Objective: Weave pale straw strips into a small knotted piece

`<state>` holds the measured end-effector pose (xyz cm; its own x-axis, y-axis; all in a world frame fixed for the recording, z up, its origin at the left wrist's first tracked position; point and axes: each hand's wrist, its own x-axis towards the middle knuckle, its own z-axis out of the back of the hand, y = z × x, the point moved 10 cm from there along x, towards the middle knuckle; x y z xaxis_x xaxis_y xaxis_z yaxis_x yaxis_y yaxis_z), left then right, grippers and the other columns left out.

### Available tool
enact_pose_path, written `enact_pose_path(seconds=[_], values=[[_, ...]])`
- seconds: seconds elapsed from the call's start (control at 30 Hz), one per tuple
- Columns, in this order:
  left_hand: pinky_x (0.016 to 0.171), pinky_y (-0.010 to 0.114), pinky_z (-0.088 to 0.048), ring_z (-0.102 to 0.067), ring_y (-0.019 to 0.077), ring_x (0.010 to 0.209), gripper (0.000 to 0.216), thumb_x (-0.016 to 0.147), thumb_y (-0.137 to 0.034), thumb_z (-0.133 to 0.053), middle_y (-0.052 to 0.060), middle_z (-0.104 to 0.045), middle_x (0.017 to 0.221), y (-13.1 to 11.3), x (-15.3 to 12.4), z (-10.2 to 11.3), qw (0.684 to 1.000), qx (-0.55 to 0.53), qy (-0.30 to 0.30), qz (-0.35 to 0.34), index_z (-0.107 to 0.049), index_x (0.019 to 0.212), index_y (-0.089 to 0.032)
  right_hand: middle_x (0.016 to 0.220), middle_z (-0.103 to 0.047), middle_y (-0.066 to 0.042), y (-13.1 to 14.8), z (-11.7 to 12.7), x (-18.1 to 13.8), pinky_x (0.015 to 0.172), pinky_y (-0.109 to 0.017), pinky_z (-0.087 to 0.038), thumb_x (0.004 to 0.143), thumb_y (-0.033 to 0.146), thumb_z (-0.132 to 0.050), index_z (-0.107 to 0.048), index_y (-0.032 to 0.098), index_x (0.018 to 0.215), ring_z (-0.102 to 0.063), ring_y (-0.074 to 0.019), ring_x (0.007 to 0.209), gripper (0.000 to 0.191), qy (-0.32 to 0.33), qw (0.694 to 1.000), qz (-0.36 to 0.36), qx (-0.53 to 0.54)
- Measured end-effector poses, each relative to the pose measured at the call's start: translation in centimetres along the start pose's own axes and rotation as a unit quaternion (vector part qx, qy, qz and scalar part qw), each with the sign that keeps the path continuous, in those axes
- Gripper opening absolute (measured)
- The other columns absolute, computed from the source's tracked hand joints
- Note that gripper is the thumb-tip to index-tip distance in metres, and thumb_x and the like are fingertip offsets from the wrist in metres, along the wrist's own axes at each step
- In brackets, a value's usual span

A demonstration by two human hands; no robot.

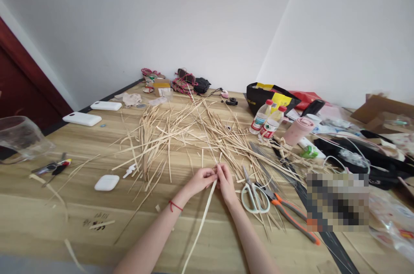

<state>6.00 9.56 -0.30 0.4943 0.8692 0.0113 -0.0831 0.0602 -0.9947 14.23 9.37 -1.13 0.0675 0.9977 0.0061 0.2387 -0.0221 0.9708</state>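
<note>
Both hands meet at centre of the desk (48,218), fingertips together. Left hand (201,179) and right hand (227,184) each pinch the far end of a flat straw strip (202,222), so both grips are clenched on it. The strip runs from the grip toward the near edge, slanting slightly left between the forearms, and its near end passes out of frame. A thin strand rises from the same pinch point toward the far side; cannot tell which hand holds it. A red string (174,206) circles the left wrist. Straw pile (174,132) is spread just beyond the hands, far and left of the grip. White-handled scissors (254,196) lie just right of the right hand, with orange-handled pliers (291,218) further right. White case (106,182) sits well left of the left hand. Two bottles (267,121) with red caps stand far right, with a pink cup (299,129) beside them and a black bag (258,95) behind. Two white power banks (82,119) lie far left.
</note>
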Motion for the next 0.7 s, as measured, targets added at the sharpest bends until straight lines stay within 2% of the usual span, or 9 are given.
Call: enact_pose_path(seconds=[0.13, 0.33, 0.4, 0.57, 0.7], values=[[0.049, 0.022, -0.027, -0.035, 0.0088, 0.048, 0.036, 0.08, -0.046, -0.053, -0.005, -0.039, 0.048, -0.1, -0.1, -0.4, 1.0, -0.001, 0.002, 0.004, -0.049, 0.059, -0.016, 0.057, -0.046, 0.003, -0.1, 0.3, 0.0, 0.044, -0.023, -0.029, 0.072, 0.05, -0.061, -0.054, 0.021, 0.07, -0.041, -0.0125, 0.052, 0.029, -0.013, 1.0, -0.003, 0.003], [0.051, 0.022, -0.031, -0.042, 0.0095, 0.054, 0.031, 0.076, -0.041, -0.058, -0.002, -0.05, 0.056, 0.2, 0.3, 0.0, 0.999, 0.006, -0.038, 0.007, -0.056, 0.062, -0.014, 0.057, -0.044, 0.003, 0.7, 0.8, -0.1, 0.052, -0.024, -0.035, 0.076, 0.051, -0.057, -0.049, 0.021, 0.062, -0.039, -0.0117, 0.055, 0.034, -0.047, 0.997, 0.053, -0.027], [0.05, 0.021, -0.031, -0.043, 0.0092, 0.053, 0.031, 0.075, -0.04, -0.059, -0.002, -0.051, 0.055, 0.6, 0.5, 0.1, 0.999, 0.002, -0.043, 0.012, -0.055, 0.059, -0.013, 0.057, -0.043, 0.004, 0.5, 0.6, -0.1, 0.05, -0.023, -0.034, 0.077, 0.052, -0.056, -0.049, 0.021, 0.062, -0.038, -0.0109, 0.053, 0.035, -0.042, 0.998, 0.051, -0.022], [0.048, 0.021, -0.03, -0.044, 0.009, 0.049, 0.029, 0.073, -0.036, -0.059, -0.001, -0.052, 0.051, 1.3, 1.0, -0.3, 0.999, -0.019, -0.021, 0.015, -0.053, 0.056, -0.013, 0.046, -0.034, 0.008, -1.5, 0.4, 0.2, 0.034, -0.021, -0.02, 0.074, 0.057, -0.055, -0.046, 0.022, 0.067, -0.028, -0.007, 0.036, 0.038, -0.031, 0.999, -0.022, 0.01], [0.046, 0.02, -0.026, -0.04, 0.0072, 0.046, 0.03, 0.072, -0.034, -0.059, -0.003, -0.047, 0.048, 1.1, 1.1, -0.2, 1.0, 0.003, -0.016, 0.01, -0.05, 0.052, -0.013, 0.04, -0.028, 0.012, -3.3, 0.3, 0.5, 0.03, -0.018, -0.01, 0.07, 0.061, -0.058, -0.044, 0.022, 0.069, -0.019, -0.004, 0.03, 0.041, -0.014, 0.993, -0.095, 0.064]])
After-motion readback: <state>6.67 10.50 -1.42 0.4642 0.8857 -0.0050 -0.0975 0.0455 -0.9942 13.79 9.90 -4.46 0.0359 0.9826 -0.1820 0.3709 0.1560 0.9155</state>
